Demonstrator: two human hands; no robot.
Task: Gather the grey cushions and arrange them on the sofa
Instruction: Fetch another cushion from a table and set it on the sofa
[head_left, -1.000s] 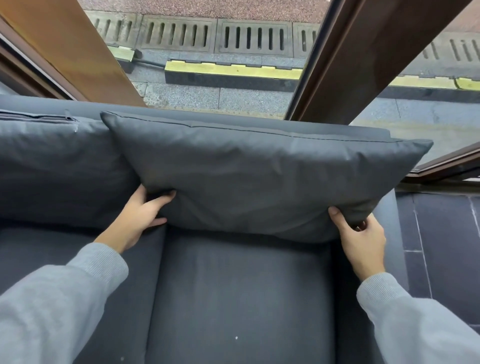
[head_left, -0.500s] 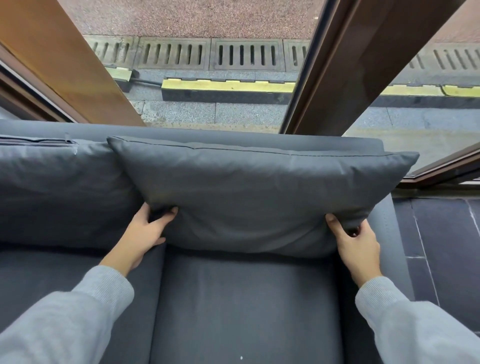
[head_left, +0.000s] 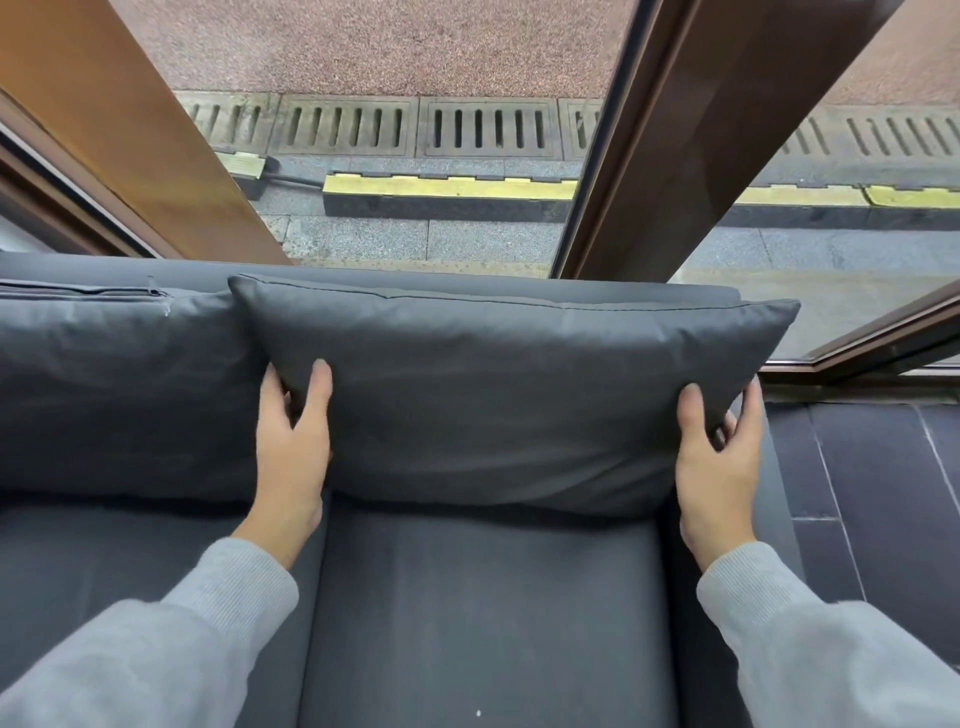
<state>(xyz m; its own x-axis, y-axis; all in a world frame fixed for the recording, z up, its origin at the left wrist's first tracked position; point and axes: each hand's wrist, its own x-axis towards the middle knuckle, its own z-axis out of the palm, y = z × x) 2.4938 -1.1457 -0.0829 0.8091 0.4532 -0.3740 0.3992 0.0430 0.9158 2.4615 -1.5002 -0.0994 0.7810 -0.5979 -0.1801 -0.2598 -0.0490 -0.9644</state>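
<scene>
**Colours at the sofa by the window**

Cushion (head_left: 498, 395): dark grey, plain, no print. Second cushion (head_left: 119, 384) to its left: same dark grey. Sofa (head_left: 483, 613) seat: matching dark grey, one tiny white speck near the front. Sleeves (head_left: 156, 649): light grey, ribbed cuffs. Window frame (head_left: 727, 130): dark brown; panel (head_left: 119, 119) on the left: warm orange-brown. Outside: speckled reddish pavement (head_left: 389, 47), grey slotted drain grates (head_left: 488, 127), yellow-topped black kerb (head_left: 447, 197). Indoor floor tiles (head_left: 883, 493): near-black with pale joints.
</scene>
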